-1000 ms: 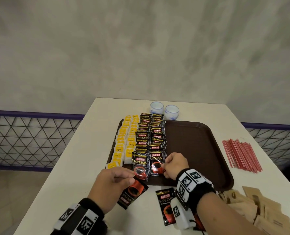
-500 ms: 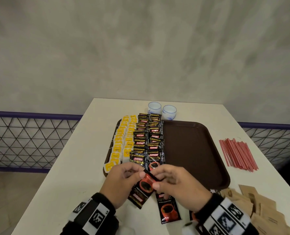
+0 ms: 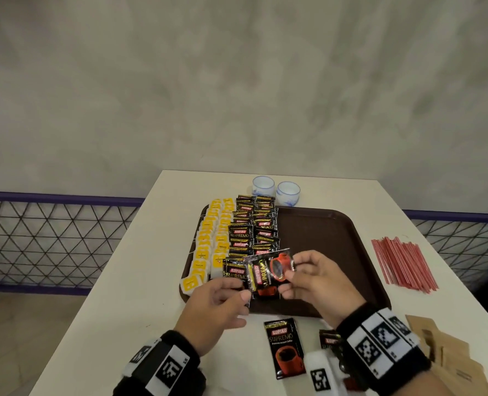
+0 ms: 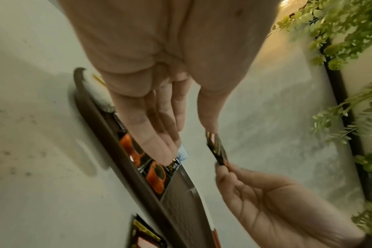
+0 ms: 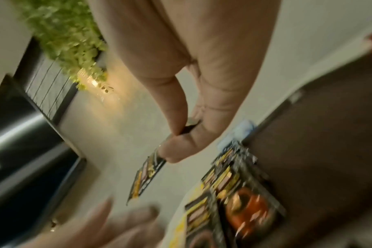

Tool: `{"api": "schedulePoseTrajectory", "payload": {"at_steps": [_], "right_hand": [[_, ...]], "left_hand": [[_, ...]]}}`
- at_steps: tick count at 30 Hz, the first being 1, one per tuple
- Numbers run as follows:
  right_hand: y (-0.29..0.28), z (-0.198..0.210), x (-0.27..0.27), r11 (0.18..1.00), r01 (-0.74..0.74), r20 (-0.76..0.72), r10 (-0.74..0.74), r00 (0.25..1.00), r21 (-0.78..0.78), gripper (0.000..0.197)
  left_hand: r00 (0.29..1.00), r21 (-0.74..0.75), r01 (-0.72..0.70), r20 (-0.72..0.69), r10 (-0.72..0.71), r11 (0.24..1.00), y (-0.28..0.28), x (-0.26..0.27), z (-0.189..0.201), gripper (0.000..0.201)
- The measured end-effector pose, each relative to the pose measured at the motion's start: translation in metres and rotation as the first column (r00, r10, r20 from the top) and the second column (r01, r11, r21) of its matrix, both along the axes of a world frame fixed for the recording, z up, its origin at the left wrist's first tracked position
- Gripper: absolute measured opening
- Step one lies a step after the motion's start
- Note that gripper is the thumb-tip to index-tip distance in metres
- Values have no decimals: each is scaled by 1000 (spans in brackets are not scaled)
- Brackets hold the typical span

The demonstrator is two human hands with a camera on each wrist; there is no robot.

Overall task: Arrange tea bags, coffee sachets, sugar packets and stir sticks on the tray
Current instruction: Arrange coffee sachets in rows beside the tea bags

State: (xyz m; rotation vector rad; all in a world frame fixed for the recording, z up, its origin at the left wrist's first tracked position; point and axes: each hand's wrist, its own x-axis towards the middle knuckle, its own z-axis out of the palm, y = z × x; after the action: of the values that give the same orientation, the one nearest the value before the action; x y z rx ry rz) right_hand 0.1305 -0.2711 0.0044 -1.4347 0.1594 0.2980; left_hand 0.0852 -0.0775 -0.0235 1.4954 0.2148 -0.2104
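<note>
My right hand [image 3: 290, 277] pinches a black Kopiko coffee sachet [image 3: 265, 270] by its cup end and holds it sideways just above the front left of the brown tray [image 3: 323, 252]. The right wrist view shows thumb and forefinger of that hand [image 5: 176, 135] clamped on the sachet [image 5: 148, 176]. My left hand [image 3: 231, 292] is beside the sachet's other end with straight fingers [image 4: 159, 147]; its thumb is near the sachet [image 4: 218, 151]. On the tray lie two rows of yellow tea bags [image 3: 211, 238] and two rows of coffee sachets [image 3: 254, 224].
Red stir sticks [image 3: 403, 261] lie on the table right of the tray. Brown sugar packets [image 3: 443, 347] are piled at the front right. Two loose coffee sachets [image 3: 284, 347] [image 3: 328, 338] lie in front of the tray. Two white cups [image 3: 263, 185] [image 3: 288, 192] stand behind it.
The sachet went from my left hand into my right, which left the tray's front row to take it. It now sits higher, turned sideways, and my left fingers have straightened.
</note>
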Motion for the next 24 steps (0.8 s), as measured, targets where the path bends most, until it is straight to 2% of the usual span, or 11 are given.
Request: {"api": "schedulePoseTrajectory", "payload": {"at_steps": [2,4,7,9,11,13,15,18,20,24], "right_hand": [[10,-5,-10,997,-74,-27,74,997,25,27],[14,-13,-17,981,-156,2,157,988,-113,33],[6,-11,-18,866,-157,174,267,948,-475,36],[2,-6,-17,805,-154,240,344,908,-573,32],[3,-3,-19,731,-214,202,436,877,-648,23],[3,-4,-19,669,-251,150,482,863,-700,14],[2,-6,-13,688,-222,140,429,892,-691,16],[-4,-16,7,774,-77,132,204,970,-629,18],[-4,-27,20,740,-54,92,155,984,-671,21],[13,-46,38,646,-132,-29,167,986,-752,25]], "left_hand": [[1000,-51,9,27,-7,999,-7,3,4,16],[997,-1,6,78,-6,1000,-9,6,5,12],[986,240,54,141,-90,969,-1,8,0,11],[971,372,122,148,-188,920,3,7,-1,14],[957,405,169,151,-248,899,3,5,1,11],[956,396,160,167,-242,904,2,4,4,7],[971,353,87,180,-159,932,5,2,5,14],[982,336,-10,182,-55,942,20,-2,2,19],[986,348,-32,164,-27,937,32,-6,-2,16],[992,362,-49,128,2,931,48,-16,-11,12]]}}
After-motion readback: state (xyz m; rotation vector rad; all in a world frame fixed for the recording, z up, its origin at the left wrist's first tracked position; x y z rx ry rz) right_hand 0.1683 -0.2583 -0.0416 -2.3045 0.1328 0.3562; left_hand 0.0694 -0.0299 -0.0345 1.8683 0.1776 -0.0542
